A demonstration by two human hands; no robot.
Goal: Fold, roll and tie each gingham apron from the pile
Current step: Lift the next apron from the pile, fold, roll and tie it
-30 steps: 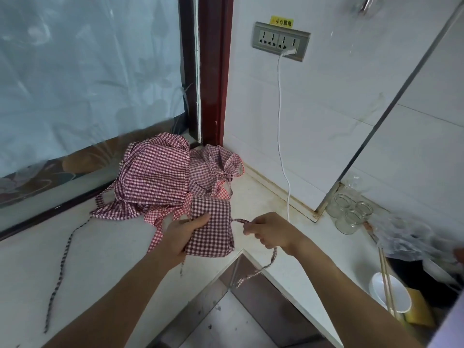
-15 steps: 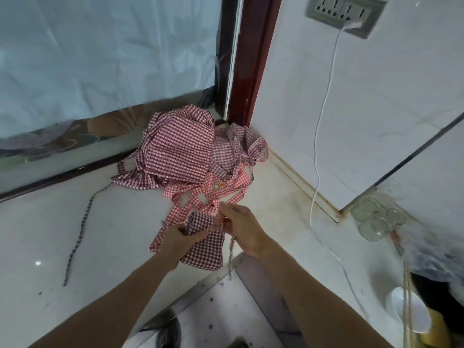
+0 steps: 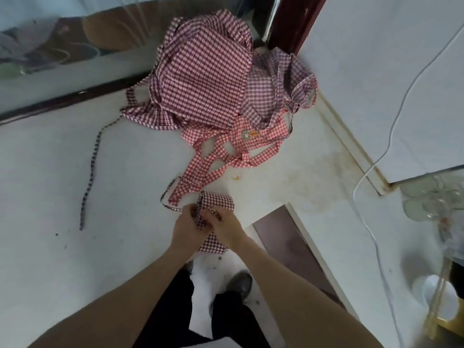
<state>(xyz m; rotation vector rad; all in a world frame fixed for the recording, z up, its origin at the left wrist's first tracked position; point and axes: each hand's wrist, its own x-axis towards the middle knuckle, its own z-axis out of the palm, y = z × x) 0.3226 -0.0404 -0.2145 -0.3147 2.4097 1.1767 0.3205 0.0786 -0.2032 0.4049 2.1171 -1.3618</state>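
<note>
A small rolled gingham apron (image 3: 218, 202) in dark red and white lies at the counter's front edge. My left hand (image 3: 187, 228) and my right hand (image 3: 227, 228) meet on top of it, each pinching its thin tie string across the roll. A loop of that string (image 3: 166, 197) trails out to the left. Behind them a pile of gingham aprons (image 3: 206, 79) sits in the corner, with a brighter red apron (image 3: 241, 144) spread toward me.
A long loose strap (image 3: 91, 172) runs down the white counter (image 3: 62, 197) at left. A white cable (image 3: 371, 172) hangs along the right wall. Glass jars (image 3: 431, 197) and a white bowl with chopsticks (image 3: 437, 297) stand at right. My shoes and the floor show below.
The view has tilted down and closer. My hands have come together over the roll, and the right hand has brought the string in from the right side.
</note>
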